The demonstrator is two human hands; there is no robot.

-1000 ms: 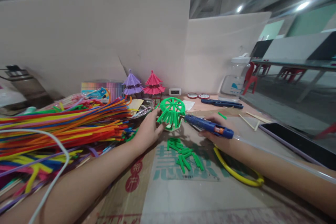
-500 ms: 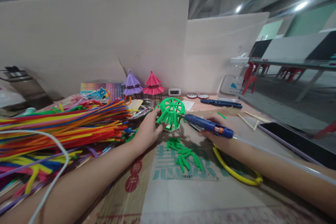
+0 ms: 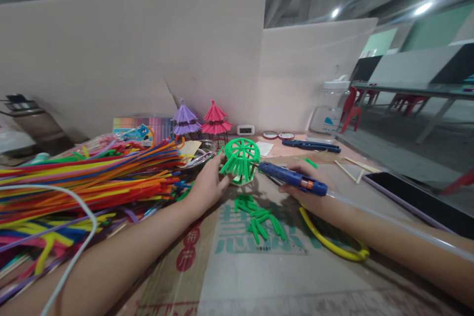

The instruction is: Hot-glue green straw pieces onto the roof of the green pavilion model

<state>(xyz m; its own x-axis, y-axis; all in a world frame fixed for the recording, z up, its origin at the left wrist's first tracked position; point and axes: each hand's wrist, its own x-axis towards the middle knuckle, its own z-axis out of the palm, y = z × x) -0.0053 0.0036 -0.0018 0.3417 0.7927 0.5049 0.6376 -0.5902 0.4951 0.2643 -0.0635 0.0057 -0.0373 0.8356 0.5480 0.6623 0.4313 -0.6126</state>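
My left hand (image 3: 212, 177) is closed on the left side of a small green pavilion model (image 3: 242, 150), with a spoked ring on top and short strips slanting down from it. A blue hot glue gun (image 3: 292, 177) is in my right hand (image 3: 305, 192), its nozzle at the right edge of the model's strips. A clear glue stick (image 3: 355, 202) trails out of the gun's back end over my right forearm. Below the model lie several cut green pipe cleaner pieces (image 3: 261, 217). My right fingers are partly hidden behind the gun.
Bundles of coloured pipe cleaners (image 3: 92, 173) fill the left side, crossed by a white cable (image 3: 79, 202). Behind stand purple (image 3: 186, 118) and pink (image 3: 215, 118) pavilion models, a small clock (image 3: 245, 130) and a water bottle (image 3: 328, 111). At right are a phone (image 3: 418, 200) and a yellow pipe cleaner (image 3: 329, 244).
The view has shifted very slightly. Both hands, the green model and the glue gun stay almost where they were, the nozzle still at the strips.
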